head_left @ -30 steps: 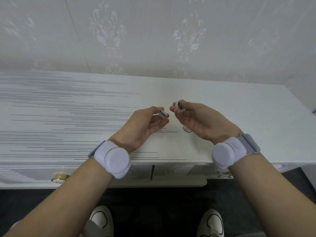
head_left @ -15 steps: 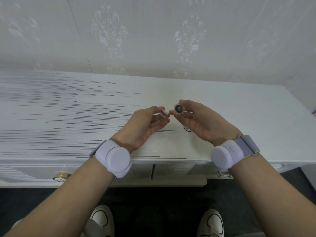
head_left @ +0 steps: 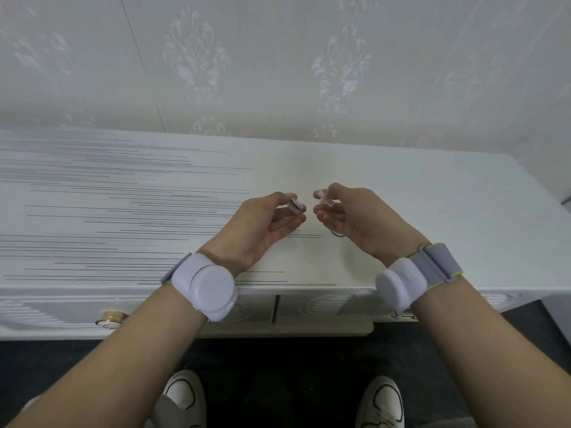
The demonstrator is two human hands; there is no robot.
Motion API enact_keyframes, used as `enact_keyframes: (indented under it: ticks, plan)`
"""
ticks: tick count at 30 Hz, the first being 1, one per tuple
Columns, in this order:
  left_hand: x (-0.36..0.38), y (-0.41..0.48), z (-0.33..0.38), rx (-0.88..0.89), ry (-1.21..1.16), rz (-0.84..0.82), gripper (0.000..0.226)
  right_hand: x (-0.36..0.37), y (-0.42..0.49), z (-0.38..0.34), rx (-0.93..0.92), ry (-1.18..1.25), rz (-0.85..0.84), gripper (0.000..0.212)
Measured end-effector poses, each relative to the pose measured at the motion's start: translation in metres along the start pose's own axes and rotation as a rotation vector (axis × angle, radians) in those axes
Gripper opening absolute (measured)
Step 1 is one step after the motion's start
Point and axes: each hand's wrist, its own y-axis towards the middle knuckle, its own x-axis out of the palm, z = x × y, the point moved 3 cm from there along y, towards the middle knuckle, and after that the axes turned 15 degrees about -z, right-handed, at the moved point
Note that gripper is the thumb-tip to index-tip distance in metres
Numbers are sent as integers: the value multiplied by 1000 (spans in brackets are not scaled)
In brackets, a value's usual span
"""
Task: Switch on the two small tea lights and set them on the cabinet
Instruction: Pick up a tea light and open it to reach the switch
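Both hands hover over the middle of the white cabinet top (head_left: pixel 432 196), palms up and close together. My left hand (head_left: pixel 262 227) pinches a small white tea light (head_left: pixel 295 204) between thumb and fingertips, its dark underside tilted towards me. My right hand (head_left: pixel 355 220) pinches the second tea light (head_left: pixel 324 199), a small pale piece that looks blurred and is partly hidden by the fingers. A short gap separates the two lights. I cannot tell whether either one is lit.
A patterned wall (head_left: pixel 278 57) rises right behind the cabinet. A small dark ring mark (head_left: pixel 336 233) lies on the top under my right hand. A brass knob (head_left: pixel 109 316) sticks out of the cabinet front at lower left. My white shoes (head_left: pixel 185 396) stand on dark floor.
The right hand has turned its tea light, so the dark round underside seen half a second ago no longer faces me. The two hands have drawn slightly apart.
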Motion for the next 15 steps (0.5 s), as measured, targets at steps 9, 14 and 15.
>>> enact_keyframes:
  ticks: [9,14,15]
  plan:
    - [0,2,-1,-4,4,-3,16,-2,0,1,61,92,-81,4]
    - [0,4,-1,-1,15,-15,14,3,-3,-2,75,101,-117,6]
    - [0,4,-1,0,16,-15,14,3,-3,-3,80,96,-118,9]
